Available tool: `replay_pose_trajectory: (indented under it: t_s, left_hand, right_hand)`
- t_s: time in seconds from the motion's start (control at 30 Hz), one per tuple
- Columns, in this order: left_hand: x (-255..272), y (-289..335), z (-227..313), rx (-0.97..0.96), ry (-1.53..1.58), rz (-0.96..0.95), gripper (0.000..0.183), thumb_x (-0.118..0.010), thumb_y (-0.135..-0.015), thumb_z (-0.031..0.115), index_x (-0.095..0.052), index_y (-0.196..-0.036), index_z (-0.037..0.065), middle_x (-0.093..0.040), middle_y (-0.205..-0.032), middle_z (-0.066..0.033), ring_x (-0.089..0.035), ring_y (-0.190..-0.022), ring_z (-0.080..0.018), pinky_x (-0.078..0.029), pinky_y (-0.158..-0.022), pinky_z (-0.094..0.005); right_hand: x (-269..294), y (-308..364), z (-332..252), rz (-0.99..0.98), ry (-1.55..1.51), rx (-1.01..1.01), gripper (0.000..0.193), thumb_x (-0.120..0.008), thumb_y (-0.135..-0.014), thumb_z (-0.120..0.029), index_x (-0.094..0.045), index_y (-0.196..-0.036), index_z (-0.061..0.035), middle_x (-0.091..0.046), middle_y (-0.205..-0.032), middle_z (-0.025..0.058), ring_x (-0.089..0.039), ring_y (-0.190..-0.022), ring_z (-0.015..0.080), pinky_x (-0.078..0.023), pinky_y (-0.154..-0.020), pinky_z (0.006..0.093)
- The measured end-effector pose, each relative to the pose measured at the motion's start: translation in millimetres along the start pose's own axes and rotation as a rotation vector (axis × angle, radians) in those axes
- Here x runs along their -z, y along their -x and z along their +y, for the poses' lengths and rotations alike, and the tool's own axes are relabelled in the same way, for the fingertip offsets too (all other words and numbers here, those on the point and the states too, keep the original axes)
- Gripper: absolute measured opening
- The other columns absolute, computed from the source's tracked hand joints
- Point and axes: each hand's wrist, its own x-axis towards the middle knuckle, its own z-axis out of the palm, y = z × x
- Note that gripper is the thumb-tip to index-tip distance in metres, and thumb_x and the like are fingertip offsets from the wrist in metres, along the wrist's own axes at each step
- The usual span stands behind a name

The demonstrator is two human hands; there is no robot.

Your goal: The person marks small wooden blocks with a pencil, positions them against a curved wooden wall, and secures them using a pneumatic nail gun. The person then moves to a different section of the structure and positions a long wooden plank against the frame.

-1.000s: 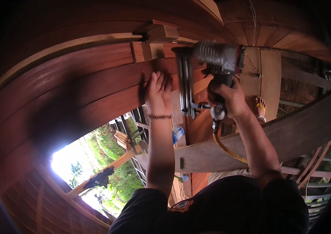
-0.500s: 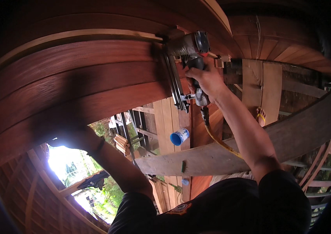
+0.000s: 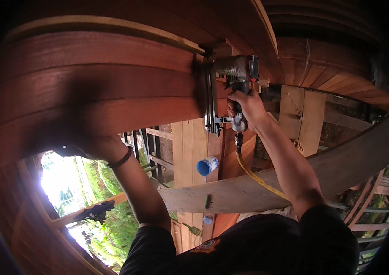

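Observation:
My right hand (image 3: 249,105) is wrapped round the grip of a pneumatic nail gun (image 3: 233,67). Its long magazine (image 3: 212,103) stands upright along the right end of the reddish-brown wall boards (image 3: 144,110), the head near the upper boards. A yellow air hose (image 3: 255,178) hangs from the gun's grip and curves down beneath my right forearm. At the lower edge of the lowest board is my left hand (image 3: 100,147), with a dark bead bracelet (image 3: 122,158) at the wrist. Deep shadow hides its fingers, so their hold on the board does not show.
Below me a broad curved plank (image 3: 231,189) crosses the view. A blue-and-white cup (image 3: 207,166) and a small green object (image 3: 208,201) rest near it. Light boards (image 3: 190,146) lie lower down. A foot (image 3: 298,145) shows partly beyond the plank. Bright greenery (image 3: 107,183) appears through an opening.
The view has shifted, and the nail gun sits slightly lower and farther right in it, still in my right hand. My left hand stays by the board's lower edge, its bracelet now plainer.

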Motion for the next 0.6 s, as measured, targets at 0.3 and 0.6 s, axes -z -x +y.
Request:
replay_pose_trajectory:
  t_s: [0.3,0.6]
  left_hand:
    - [10.1,-16.4,46.3,0.809,1.070,0.199,0.069,-0.059,-0.097,0.024,-0.019,-0.152,0.010,-0.037,-0.145,-0.0164,-0.052,-0.127,-0.0282,-0.055,-0.106,-0.0407]
    - [5.4,-10.8,31.5,0.736,0.925,0.107,0.098,-0.070,-0.088,0.027,-0.004,-0.155,-0.002,-0.016,-0.155,-0.0283,-0.030,-0.143,-0.0371,-0.032,-0.120,-0.0486]
  right_hand:
    - [50.7,67.0,13.4,0.103,-0.169,0.057,0.034,-0.059,-0.087,-0.010,-0.061,-0.120,0.0004,-0.053,-0.069,0.0066,-0.051,-0.055,0.0179,-0.044,-0.054,0.0340]
    - [52.4,90.1,21.8,0.170,0.011,0.080,0.035,-0.059,-0.090,-0.012,-0.061,-0.122,-0.0009,-0.052,-0.069,0.0054,-0.050,-0.056,0.0167,-0.043,-0.055,0.0326]
